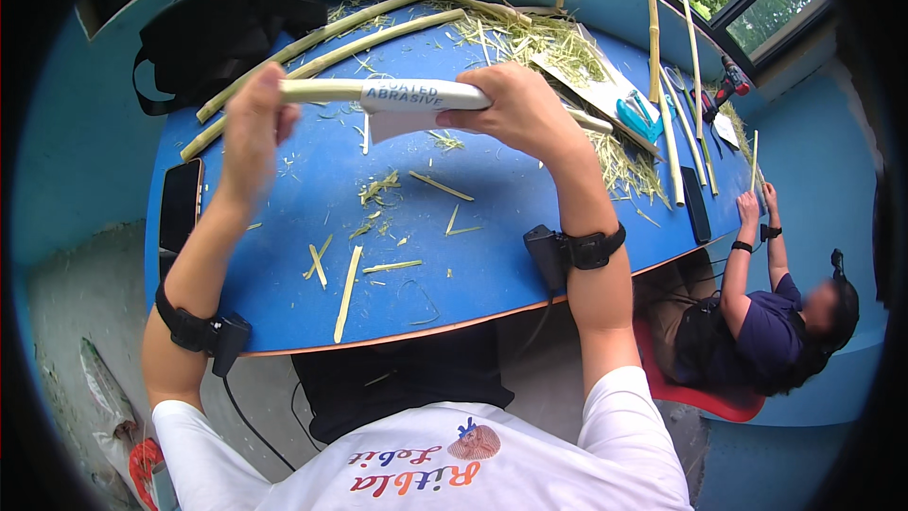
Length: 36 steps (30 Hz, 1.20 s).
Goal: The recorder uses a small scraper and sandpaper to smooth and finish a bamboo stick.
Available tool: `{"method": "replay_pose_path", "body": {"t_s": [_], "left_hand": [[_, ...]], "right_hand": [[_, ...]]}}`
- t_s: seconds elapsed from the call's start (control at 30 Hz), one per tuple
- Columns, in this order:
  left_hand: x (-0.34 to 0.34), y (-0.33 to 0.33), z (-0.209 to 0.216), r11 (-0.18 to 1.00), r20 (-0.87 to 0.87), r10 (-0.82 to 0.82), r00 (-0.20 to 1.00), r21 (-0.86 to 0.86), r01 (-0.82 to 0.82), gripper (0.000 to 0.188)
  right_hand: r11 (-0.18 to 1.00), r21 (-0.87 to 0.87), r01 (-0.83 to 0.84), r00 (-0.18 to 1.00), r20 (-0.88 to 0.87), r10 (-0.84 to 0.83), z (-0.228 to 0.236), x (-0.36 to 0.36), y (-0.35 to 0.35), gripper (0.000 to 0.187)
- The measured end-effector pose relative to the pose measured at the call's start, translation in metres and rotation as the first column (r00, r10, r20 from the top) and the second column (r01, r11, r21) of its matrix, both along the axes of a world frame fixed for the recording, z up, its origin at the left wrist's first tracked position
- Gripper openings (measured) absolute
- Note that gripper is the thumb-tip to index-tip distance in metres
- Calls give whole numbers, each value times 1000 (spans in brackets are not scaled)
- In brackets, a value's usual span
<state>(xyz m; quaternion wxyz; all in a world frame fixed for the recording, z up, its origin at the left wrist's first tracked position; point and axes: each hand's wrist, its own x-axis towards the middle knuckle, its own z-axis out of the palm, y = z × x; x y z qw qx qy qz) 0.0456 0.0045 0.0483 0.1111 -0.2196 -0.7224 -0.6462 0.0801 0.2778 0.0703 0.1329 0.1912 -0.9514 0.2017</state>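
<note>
Blue bench (284,227): left hand (251,128) clamps stick (322,90); right hand (515,109) fingers shut around sandpaper (411,99). Keep your strokes even.

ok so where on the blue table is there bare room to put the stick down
Barest patch: the near right of the blue table, between the long splinter and the right hand's forearm. Another strip lies beside the phone. The far side is crowded with long stalks and shavings.
</note>
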Motion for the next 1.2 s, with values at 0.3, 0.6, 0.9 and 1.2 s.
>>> {"method": "replay_pose_path", "body": {"t_s": [0.3, 0.6, 0.9, 1.2], "left_hand": [[6, -2, 0, 897, -190, -313, 931, -382, 224, 33], [3, -4, 6, 948, -252, -101, 962, -317, 16, 43], [-33, -23, 6, 871, 241, 282, 929, 342, -353, 40], [-24, -15, -4, 988, -46, 153, 987, 35, -151, 43]], "right_hand": [[999, 25, -22, 1000, 12, 21, 5, 2, -6, 30], [1000, 10, -16, 1000, -22, 16, 1, -1, -6, 28], [957, 43, 285, 958, -52, -283, -4, -14, 39, 28], [982, 87, 168, 985, -61, -163, 4, -3, 13, 32]]}}
